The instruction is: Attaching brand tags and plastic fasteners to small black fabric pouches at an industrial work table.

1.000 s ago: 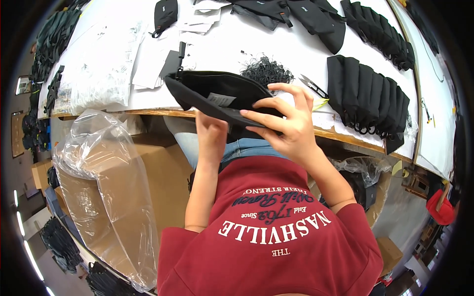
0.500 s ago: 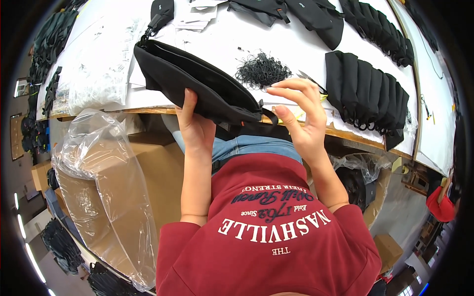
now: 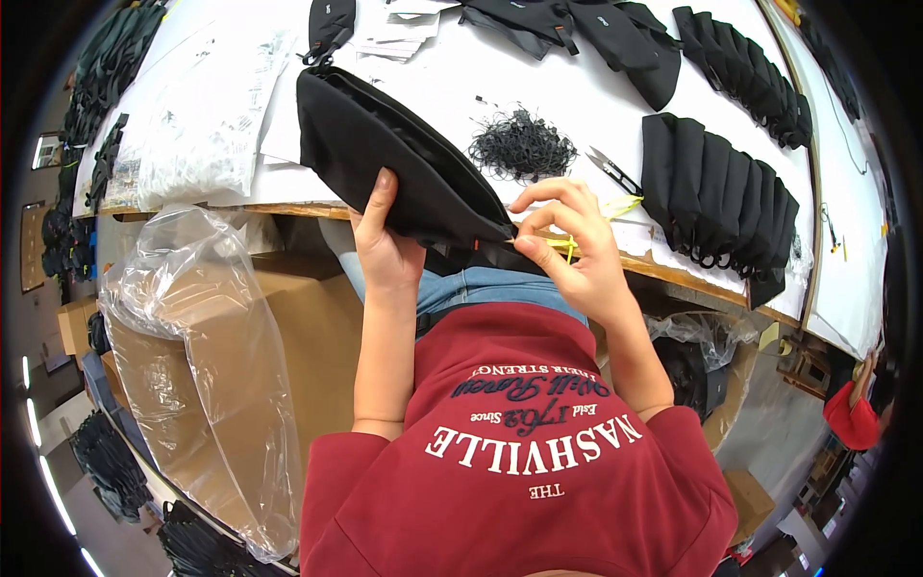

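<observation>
My left hand [image 3: 387, 231] grips a black zip pouch [image 3: 385, 154] from its near side, thumb flat on the fabric. The pouch is tilted over the table edge, its zipped top side parted. At its right end my right hand [image 3: 572, 236] closes thumb and forefinger on the corner by the zipper end; the exact bit pinched is too small to make out. A thin yellow strip [image 3: 623, 205] shows behind that hand. Just beyond are a tangled heap of black cords [image 3: 522, 144] and a pair of scissors [image 3: 615, 171].
On the white table [image 3: 423, 91] a row of black pouches [image 3: 716, 188] stands at the right, another row [image 3: 745, 72] behind it. Papers [image 3: 399, 43], black bags [image 3: 630, 48] and clear plastic bags [image 3: 207, 125] lie farther off. A plastic-covered carton [image 3: 192, 385] is at my left.
My right hand's fingers have come together at the pouch's right corner, where they were apart before. The pouch has shifted slightly right in view, and its opening looks narrower.
</observation>
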`<state>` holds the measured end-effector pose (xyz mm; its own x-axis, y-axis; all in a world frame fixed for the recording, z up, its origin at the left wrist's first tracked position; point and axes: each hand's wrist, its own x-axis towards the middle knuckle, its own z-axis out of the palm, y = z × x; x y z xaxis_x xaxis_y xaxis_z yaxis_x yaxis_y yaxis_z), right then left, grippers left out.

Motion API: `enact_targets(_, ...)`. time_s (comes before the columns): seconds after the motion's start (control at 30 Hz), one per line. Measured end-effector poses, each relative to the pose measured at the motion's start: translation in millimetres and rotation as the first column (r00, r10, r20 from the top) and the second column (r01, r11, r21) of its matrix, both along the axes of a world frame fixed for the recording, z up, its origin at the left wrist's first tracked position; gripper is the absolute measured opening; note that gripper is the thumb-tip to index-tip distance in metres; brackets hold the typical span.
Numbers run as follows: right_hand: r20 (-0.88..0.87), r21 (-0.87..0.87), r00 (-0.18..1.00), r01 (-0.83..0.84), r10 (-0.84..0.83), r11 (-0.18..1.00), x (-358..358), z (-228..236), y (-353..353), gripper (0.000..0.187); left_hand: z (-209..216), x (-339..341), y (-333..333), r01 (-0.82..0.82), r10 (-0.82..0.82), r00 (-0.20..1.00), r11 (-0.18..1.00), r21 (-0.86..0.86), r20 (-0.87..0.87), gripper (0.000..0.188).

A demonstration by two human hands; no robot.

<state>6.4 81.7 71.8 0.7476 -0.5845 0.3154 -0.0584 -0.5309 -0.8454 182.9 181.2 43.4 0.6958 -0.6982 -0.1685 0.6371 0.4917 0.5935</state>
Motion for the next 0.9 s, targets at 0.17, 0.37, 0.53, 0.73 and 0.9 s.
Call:
enact_targets(0.17,0.139,0.146,0.99,-0.023,0.003,0.989,-4,7,-19,0.017,9,-10,2,0.083,-0.096,0.982,0.993,0.086,0.163,0.035)
enact_targets(0.37,0.318,0.035,0.921,0.225,-0.224,0.974,20,38,-38,0.02,18,-29,0,0.425,-0.459,0.878,0.878,0.222,0.137,0.04)
enact_targets(0.53,0.157,-0.337,0.963,0.261,-0.219,0.905,14,35,-45,0.015,20,-35,-3,0.473,-0.513,0.85,0.844,0.252,0.121,0.038)
enact_targets(0.73,0.102,-0.145,0.972,0.225,-0.212,0.963,8,31,-37,0.01,6,-35,2,0.524,-0.544,0.839,0.809,0.266,-0.001,0.047)
enact_targets(0.9,-0.063,0.164,0.995,0.089,-0.08,0.982,2,19,-14,0.006,-32,-10,14,0.823,-0.832,0.549,0.52,0.23,-0.084,0.058)
